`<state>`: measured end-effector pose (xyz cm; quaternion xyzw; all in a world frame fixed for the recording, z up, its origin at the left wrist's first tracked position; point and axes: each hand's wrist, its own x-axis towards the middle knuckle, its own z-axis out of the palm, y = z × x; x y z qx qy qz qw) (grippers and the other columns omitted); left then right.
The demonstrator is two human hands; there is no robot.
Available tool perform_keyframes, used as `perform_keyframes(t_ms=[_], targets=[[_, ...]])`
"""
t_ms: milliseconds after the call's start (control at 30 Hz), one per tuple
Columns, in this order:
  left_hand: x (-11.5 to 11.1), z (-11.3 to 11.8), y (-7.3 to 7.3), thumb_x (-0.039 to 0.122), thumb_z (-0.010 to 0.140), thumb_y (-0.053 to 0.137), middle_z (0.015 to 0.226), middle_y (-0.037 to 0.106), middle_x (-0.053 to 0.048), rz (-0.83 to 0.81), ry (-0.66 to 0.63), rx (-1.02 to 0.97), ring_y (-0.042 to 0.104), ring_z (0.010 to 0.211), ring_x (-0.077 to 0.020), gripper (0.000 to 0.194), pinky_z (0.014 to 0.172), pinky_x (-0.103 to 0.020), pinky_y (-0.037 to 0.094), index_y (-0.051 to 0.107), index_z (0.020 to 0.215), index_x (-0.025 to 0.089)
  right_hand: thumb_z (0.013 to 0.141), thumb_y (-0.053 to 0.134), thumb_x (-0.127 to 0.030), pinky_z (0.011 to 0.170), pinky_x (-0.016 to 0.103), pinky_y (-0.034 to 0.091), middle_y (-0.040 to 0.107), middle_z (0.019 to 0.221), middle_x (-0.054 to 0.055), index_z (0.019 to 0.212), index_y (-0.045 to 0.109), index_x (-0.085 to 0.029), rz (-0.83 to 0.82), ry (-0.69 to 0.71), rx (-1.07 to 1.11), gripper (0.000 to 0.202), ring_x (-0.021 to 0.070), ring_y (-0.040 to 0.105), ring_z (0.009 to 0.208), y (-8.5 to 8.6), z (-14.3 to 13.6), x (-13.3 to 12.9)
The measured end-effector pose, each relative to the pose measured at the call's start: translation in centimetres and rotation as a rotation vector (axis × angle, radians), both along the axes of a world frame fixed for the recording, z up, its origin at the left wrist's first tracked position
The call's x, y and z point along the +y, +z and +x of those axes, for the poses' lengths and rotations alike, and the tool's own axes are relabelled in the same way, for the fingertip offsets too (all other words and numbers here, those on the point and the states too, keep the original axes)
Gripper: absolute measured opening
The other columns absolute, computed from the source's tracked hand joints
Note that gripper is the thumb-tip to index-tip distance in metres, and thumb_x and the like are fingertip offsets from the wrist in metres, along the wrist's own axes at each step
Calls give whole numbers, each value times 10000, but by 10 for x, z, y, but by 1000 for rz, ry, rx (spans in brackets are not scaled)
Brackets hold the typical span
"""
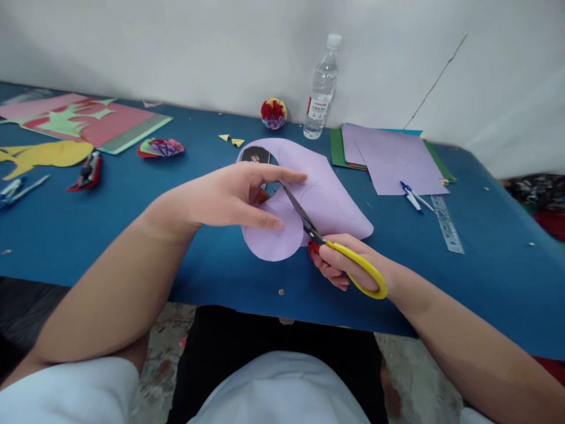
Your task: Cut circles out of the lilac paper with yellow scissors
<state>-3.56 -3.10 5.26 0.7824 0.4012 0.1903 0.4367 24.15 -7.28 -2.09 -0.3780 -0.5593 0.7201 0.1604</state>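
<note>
A purple paper sheet (pixel 338 203) with faint drawn curves lies before me, a rounded lobe of it curving toward the table's front edge. My left hand (pixel 241 194) holds this paper, thumb on the rounded lobe and fingers over the upper part. In my right hand (pixel 348 259) are scissors (pixel 368 277) with yellow and red handles. Their blades point up and left and meet the paper between the lobe and the rest of the sheet. A dark printed picture (pixel 256 155) shows partly behind my left hand.
On the blue table (pixel 132 247), a water bottle (pixel 321 88) and paper ball (pixel 273 113) stand at the back. Purple and green sheets (pixel 399 159), a compass (pixel 415 197) and ruler (pixel 446 224) lie right; coloured scraps (pixel 57 156) and a stapler (pixel 90 171) left.
</note>
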Motion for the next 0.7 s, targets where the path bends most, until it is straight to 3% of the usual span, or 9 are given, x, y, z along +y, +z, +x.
perform_keyframes(t_ms=[233, 400, 600, 700], targets=[[2, -5, -1, 293, 867, 852, 1020, 753, -47, 21, -49, 29, 598, 710, -143, 784, 593, -236, 473, 596, 1608, 257, 783, 768, -891, 428, 226, 356, 414, 580, -95, 800, 542, -199, 7, 47, -43, 727, 66, 376, 459, 3, 2, -1], [4, -10, -2, 298, 885, 843, 1017, 785, -38, 58, -106, 67, 611, 687, -143, 763, 593, -243, 458, 599, 1608, 282, 805, 754, -883, 421, 216, 361, 403, 573, -99, 810, 544, -202, 8, 68, -52, 712, 65, 365, 453, 1, 4, 0], [5, -10, -1, 300, 881, 839, 1387, 755, -88, 87, -141, 77, 715, 910, -195, 767, 757, -270, 545, 597, 1609, 280, 856, 745, -839, 418, 213, 363, 416, 591, -91, 810, 531, -208, 9, 105, -44, 668, 67, 371, 456, -3, 8, 0], [5, -10, 0, 305, 867, 845, 1461, 729, -96, 78, -158, 91, 737, 952, -207, 769, 787, -271, 554, 609, 1599, 283, 869, 725, -844, 419, 212, 359, 426, 598, -85, 791, 513, -210, 17, 125, -69, 672, 69, 381, 460, -3, 9, 1]])
